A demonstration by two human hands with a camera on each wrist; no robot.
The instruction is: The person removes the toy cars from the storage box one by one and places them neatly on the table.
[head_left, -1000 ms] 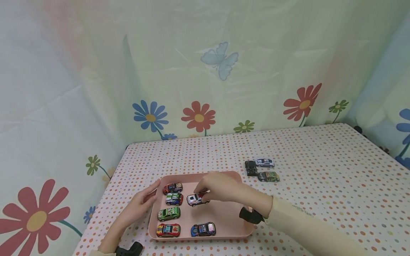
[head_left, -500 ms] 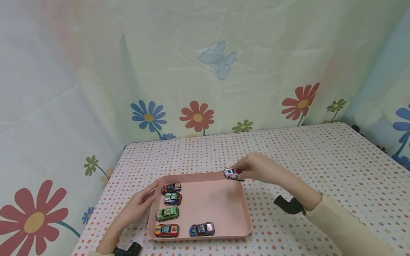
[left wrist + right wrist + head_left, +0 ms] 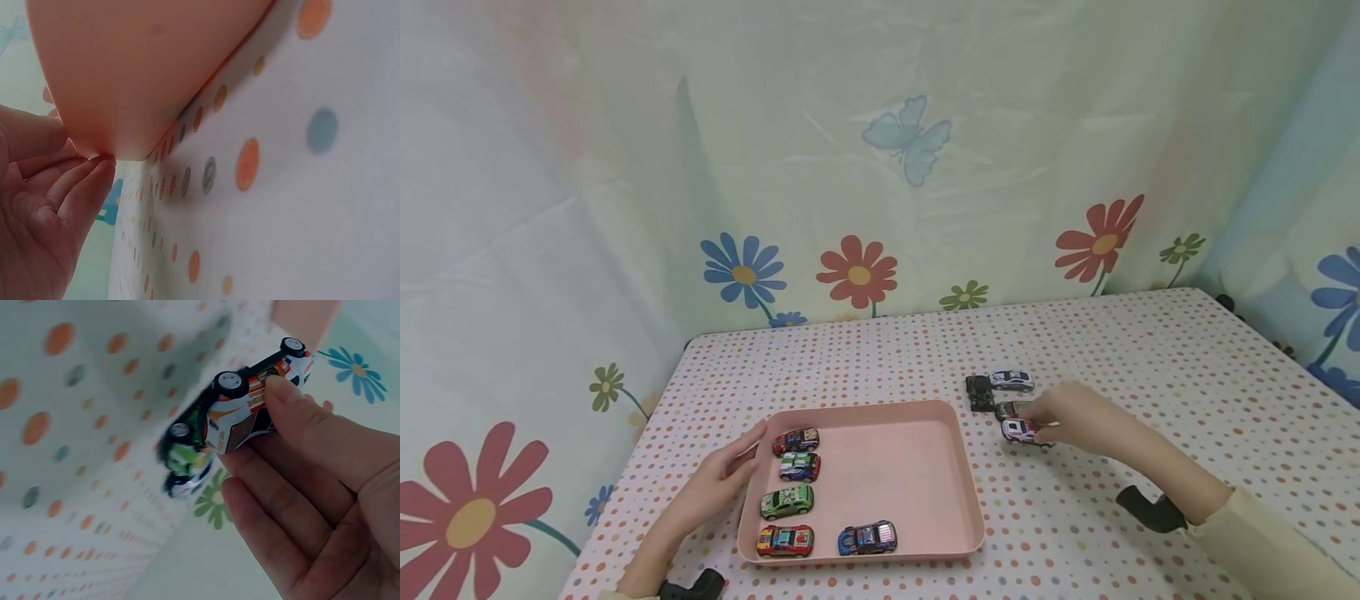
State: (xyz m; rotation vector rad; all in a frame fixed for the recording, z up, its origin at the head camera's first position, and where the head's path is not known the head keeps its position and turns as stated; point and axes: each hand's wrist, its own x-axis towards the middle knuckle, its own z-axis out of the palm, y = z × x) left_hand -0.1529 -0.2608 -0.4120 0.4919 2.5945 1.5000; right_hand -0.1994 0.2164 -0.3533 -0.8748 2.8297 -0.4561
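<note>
A white toy car (image 3: 240, 415) with red, orange and black markings is pinched between thumb and fingers of my right hand (image 3: 1078, 417). In the head view it is over the polka-dot cloth right of the tray, overlapping a green toy car (image 3: 1009, 409). My left hand (image 3: 718, 479) holds the left side of the pink tray (image 3: 917, 483), thumb and fingertips at its rim and outer wall (image 3: 137, 75). Several toy cars stand down the tray's left side, among them a light green one (image 3: 787, 502). A blue toy car (image 3: 867, 538) stands near its front wall.
Behind the green car, a black toy car (image 3: 980, 393) and a white-and-blue toy car (image 3: 1011, 380) stand on the cloth (image 3: 1112, 358). A flowered curtain (image 3: 820, 167) hangs at the table's back edge and along both sides.
My right hand has lifted the white toy car from the tray's middle and carried it right, over the rim, to the cars outside. My left hand has stayed at the tray.
</note>
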